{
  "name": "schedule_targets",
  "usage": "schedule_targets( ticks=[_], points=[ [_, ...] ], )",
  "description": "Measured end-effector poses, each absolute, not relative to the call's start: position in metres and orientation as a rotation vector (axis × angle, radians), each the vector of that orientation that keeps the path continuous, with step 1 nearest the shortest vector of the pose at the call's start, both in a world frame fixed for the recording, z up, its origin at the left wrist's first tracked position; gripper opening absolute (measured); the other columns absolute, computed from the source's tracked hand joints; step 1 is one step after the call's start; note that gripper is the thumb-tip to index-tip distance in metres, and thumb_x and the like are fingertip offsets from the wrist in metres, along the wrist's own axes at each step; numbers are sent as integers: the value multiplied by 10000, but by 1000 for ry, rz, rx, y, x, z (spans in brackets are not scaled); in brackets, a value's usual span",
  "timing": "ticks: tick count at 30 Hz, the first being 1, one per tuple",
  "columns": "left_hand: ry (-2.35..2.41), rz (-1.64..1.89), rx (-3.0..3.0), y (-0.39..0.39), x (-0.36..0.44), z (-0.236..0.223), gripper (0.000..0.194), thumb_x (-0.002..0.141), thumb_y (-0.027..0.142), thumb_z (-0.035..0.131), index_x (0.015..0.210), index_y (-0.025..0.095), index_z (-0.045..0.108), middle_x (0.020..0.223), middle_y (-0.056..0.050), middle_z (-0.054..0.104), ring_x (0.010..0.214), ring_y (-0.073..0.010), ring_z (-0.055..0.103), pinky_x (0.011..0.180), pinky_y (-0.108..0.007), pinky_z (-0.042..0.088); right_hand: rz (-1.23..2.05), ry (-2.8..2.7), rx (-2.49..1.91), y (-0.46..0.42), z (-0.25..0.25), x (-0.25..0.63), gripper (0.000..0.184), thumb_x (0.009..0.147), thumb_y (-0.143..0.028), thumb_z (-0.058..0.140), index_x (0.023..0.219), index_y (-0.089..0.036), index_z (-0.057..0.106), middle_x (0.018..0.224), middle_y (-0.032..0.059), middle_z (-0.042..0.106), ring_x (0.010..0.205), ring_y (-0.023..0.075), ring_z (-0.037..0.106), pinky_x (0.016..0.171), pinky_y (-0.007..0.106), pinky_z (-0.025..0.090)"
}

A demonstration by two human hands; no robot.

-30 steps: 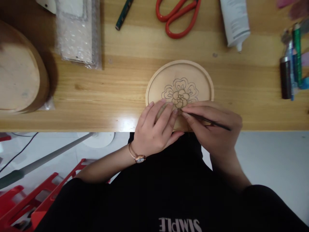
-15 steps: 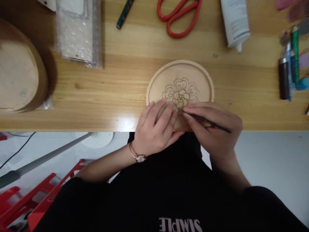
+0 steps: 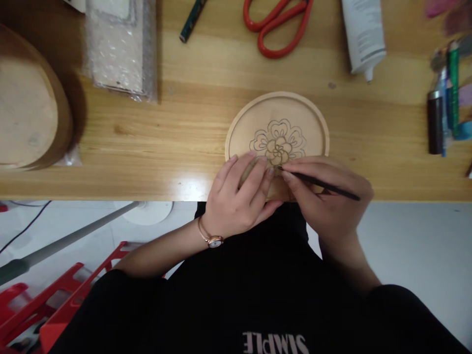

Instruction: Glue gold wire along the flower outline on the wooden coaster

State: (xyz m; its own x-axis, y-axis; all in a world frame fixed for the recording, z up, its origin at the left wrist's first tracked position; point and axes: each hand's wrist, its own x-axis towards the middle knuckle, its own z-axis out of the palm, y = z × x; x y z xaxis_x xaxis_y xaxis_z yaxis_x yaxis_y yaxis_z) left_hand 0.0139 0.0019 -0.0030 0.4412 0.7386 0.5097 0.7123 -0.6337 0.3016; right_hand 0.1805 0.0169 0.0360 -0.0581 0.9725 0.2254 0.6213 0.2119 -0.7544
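Centrally, our left hand (image 3: 238, 196) steadies the plate (image 3: 317, 123) at 6 o'clock; our right hand (image 3: 328, 196) pinches a pen (image 3: 324, 185) to trace the flower (image 3: 278, 142).

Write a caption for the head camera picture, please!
Right hand draws a flower on a wooden plate with a thin pen.

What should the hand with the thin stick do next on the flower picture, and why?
Probably draw the thin dark tool a little along the nearest line of the flower drawing. The right hand has its tip at the flower's lower edge, and the left hand rests on the round wooden plate, steadying it.
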Motion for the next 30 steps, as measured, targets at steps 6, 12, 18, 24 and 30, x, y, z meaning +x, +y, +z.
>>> schedule_targets(
  ticks=[6,12,18,24,30],
  points=[
    [1316,975,2646,3,14,-2,490,862,467,610,1138,62,617,1113,-164,681,1118,-340,612,931,-474,500,616,-1778,-1482,17,37,180,191,763,-106,693,876,-255,731,844,-10,732,789,163,690,753,319,580],
    [1304,927,2603,2,13,2,515,852,435,627,1167,29,598,1147,-186,664,1156,-343,585,993,-486,469,642,-1791,-1445,18,36,183,222,761,-111,698,903,-278,730,878,-10,734,809,172,695,771,336,580],
    [1265,915,2321,4,7,11,414,867,316,597,1213,94,549,1201,-150,644,1213,-293,549,1021,-472,470,665,-1785,-1442,16,35,185,227,774,-131,696,920,-303,724,887,-14,728,819,174,689,768,332,582],
    [1264,892,2372,3,8,9,415,868,286,589,1232,97,522,1223,-160,627,1239,-301,530,1034,-488,449,656,-1740,-1420,12,34,188,207,768,-124,702,921,-261,720,899,-2,719,816,166,678,758,329,574],
    [1275,872,2429,1,10,7,446,876,312,586,1263,111,495,1237,-165,617,1256,-311,518,1037,-500,439,599,-1722,-1416,8,33,188,224,780,-103,690,927,-272,708,900,5,714,829,167,674,770,323,572]
  ],
)
